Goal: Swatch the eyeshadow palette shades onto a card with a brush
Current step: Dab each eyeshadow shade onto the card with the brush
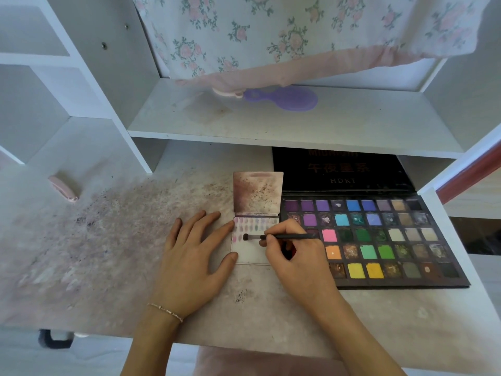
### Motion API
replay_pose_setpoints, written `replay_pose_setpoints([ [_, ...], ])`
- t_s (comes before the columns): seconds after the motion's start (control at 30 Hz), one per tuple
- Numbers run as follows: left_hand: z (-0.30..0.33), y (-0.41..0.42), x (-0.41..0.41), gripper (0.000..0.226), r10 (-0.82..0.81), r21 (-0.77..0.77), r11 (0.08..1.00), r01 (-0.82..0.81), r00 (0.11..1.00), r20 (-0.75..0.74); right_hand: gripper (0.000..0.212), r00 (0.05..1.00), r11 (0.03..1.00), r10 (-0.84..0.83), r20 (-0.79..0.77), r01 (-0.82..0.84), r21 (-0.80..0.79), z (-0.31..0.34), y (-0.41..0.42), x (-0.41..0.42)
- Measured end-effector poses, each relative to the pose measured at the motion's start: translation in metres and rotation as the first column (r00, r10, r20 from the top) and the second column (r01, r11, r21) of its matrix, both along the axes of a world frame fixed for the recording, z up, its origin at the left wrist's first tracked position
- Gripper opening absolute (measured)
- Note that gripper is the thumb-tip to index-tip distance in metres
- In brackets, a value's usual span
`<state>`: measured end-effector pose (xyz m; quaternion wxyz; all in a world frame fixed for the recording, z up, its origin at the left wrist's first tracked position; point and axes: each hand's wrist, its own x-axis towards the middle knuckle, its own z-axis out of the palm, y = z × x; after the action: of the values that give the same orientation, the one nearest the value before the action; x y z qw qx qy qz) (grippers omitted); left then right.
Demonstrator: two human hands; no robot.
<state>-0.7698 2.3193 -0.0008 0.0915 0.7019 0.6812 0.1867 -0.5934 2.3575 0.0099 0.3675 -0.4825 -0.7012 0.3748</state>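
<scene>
The white, powder-stained bench [113, 240] runs under a low white shelf [271, 123], which carries a flat lilac plastic hand mirror [284, 98] below a hanging floral cloth [298, 31]. On the right of the bench lies the large black eyeshadow palette of many coloured pans [379, 240], its dark lid [341, 169] tipped back under the shelf edge. Just beside its left edge is the small white swatch card [250, 253] with a stained flap [257, 192] standing behind it; two rows of pale pink and purple marks cross its upper part, and the lower part is blank.

The left hand [195, 256] lies flat, fingers spread and straight, forefinger and thumb touching the card's left edge to steady it. The right hand [295, 256] pinches the thin black brush [282, 236] near its ferrule, fingers curled round the handle, with the dark tip on the card's second row.

The card looks light and thin, likely to slide or curl unless pinned at its edge. The brush is slight and stiff, best held low for control; the pressed pans look crumbly, so a light touch suits.

The palette hems the right hand closely, and the shelf limits lifting behind. Open bench lies to the left, past a small pink clip [63, 188].
</scene>
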Motion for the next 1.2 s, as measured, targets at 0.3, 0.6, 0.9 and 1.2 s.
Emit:
replay_pose_setpoints([
  [0.3,0.001,0.000,0.000,0.057,-0.001,-0.005,1.000,0.001,1.000,0.007,0.025,0.993,0.998,-0.033,-0.115,0.040,0.058,0.004,-0.001,-0.002],
  [0.6,0.001,0.001,0.000,0.061,-0.005,-0.018,1.000,0.005,1.000,0.001,0.026,0.958,0.983,-0.128,-0.258,0.158,0.095,0.003,-0.004,0.009],
  [0.9,-0.001,0.001,0.000,0.067,0.002,-0.021,1.000,-0.002,1.000,-0.013,0.031,0.941,0.957,-0.262,-0.212,0.282,0.066,0.001,-0.004,0.047],
  [1.2,-0.002,-0.003,0.009,0.072,0.050,-0.056,0.997,-0.051,0.998,-0.030,0.035,0.901,0.897,-0.415,-0.125,0.428,0.112,0.001,0.002,0.092],
])
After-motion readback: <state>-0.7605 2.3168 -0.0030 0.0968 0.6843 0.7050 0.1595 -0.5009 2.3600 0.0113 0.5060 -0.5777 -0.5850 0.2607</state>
